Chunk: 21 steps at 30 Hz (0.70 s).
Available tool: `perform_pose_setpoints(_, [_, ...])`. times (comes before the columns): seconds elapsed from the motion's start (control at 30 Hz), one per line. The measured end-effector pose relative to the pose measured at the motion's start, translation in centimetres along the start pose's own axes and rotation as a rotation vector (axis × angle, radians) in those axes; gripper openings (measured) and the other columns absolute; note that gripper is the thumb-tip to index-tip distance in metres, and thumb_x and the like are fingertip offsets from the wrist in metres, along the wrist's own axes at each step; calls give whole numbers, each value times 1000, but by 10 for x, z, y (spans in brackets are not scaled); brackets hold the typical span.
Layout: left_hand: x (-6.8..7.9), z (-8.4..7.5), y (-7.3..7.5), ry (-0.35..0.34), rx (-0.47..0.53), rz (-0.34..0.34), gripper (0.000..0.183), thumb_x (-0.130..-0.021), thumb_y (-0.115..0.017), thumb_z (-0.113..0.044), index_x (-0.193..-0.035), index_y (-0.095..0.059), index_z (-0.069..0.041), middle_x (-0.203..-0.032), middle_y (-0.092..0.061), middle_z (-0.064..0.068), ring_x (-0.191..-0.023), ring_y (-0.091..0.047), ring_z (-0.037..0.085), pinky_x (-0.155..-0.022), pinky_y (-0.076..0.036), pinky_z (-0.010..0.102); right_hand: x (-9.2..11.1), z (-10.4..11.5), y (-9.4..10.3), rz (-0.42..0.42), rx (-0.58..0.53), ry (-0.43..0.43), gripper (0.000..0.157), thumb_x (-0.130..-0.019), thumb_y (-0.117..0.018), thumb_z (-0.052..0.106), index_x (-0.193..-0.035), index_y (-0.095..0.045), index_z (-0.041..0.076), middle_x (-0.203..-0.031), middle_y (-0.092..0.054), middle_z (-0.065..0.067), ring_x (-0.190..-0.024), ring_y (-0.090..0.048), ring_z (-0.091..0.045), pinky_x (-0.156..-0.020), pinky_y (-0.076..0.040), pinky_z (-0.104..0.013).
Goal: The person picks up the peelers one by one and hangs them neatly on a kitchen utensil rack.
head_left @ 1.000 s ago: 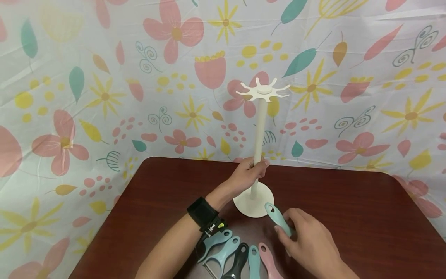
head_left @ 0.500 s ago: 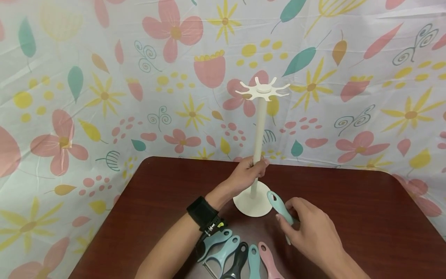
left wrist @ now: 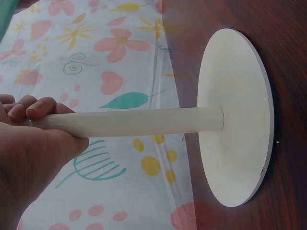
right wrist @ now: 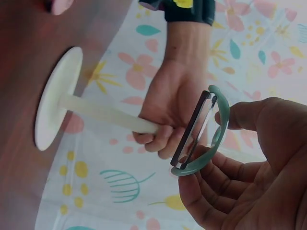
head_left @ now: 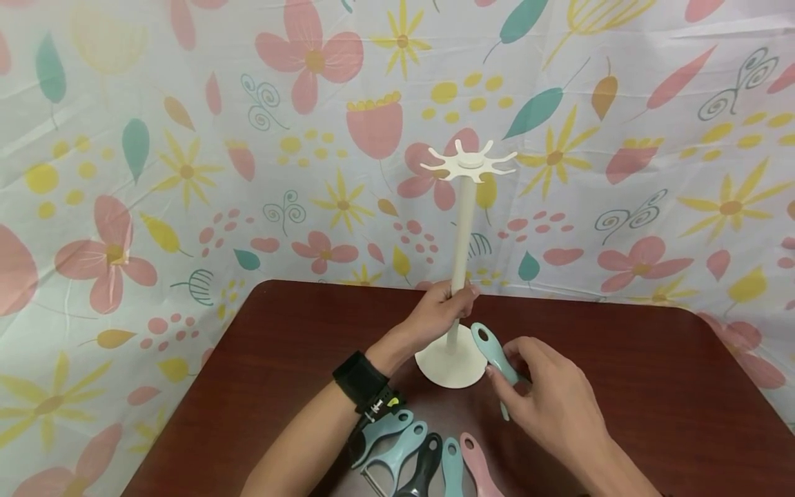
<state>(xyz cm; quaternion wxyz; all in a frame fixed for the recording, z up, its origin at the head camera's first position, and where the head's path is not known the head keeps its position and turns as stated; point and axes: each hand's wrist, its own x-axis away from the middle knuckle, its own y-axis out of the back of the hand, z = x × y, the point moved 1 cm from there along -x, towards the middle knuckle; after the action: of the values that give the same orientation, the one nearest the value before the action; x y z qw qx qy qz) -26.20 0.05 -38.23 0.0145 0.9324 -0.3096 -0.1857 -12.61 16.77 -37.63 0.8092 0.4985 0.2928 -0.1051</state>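
Starting at the left, nearer to me than my left hand, lie a blue tool [head_left: 385,429], a blue peeler [head_left: 404,449], a black tool [head_left: 428,464], a teal tool [head_left: 453,468] and a pink tool [head_left: 477,465]. They fan out side by side, so I think each handle is easy to reach. My left hand [head_left: 437,314] is wrapped around the pole of the stand [head_left: 462,241], above its round base [head_left: 439,371]; I judge this keeps it upright and steady. To the right of this grip, my right hand [head_left: 555,400] pinches the green peeler [head_left: 499,357] by its curved frame. Its holed end points away from my fingers, towards the stand, probably so that the hole stays uncovered.
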Motion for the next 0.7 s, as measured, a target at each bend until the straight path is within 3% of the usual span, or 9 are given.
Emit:
perform_pose_setpoints(0.23, [0,2,-1,6,13,-4,43,-107,-42,-21,-78,-46,11,-68,-33,10,-57,-28,19,-61,-36,28,-9,8,5,-49,-57,42,24,-77,-79,28,-90,-60,21,-75,-51,13,-59,-45,-4,-50,-42,-25])
perform_pose_setpoints(0.5, [0,4,-2,21,71,8,36,-107,-43,-22,-77,-46,-1,-63,-36,7,-58,-41,20,-62,-38,30,-19,17,10,-81,-95,76,23,-79,-77,29,-92,-60,19,-79,-53,13,-59,-47,-4,-50,-44,-25])
perform_pose_setpoints(0.7, [-1,5,-1,22,119,14,33,-107,-42,-20,-84,-54,0,-68,-53,3,-70,-56,19,-76,-48,46,-27,23,14,-123,-113,84,23,-79,-76,29,-92,-61,18,-78,-53,13,-59,-48,-4,-51,-42,-22])
